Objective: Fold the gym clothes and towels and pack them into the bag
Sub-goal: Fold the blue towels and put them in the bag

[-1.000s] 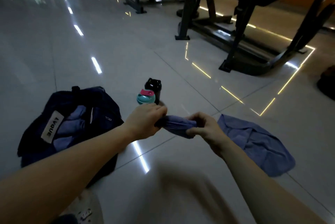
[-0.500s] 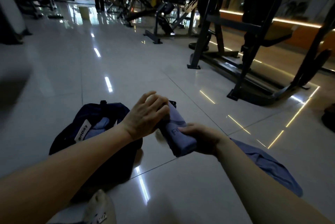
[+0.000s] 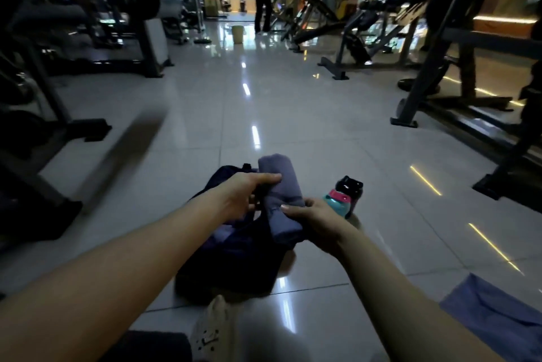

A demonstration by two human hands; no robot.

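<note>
Glossy gym floor: we hold the rolled towel over the open bag, left hand gripping its middle, right hand its lower end. Loosening either grip early would likely let the roll unfurl or topple the bottles just beside it.

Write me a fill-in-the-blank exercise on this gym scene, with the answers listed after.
The left hand and the right hand hold the rolled cloth over the dark ____.
The teal bottle has a ____ lid.
The unfolded blue cloth lies on the ____.
Missing words: bag, pink, floor.
</note>
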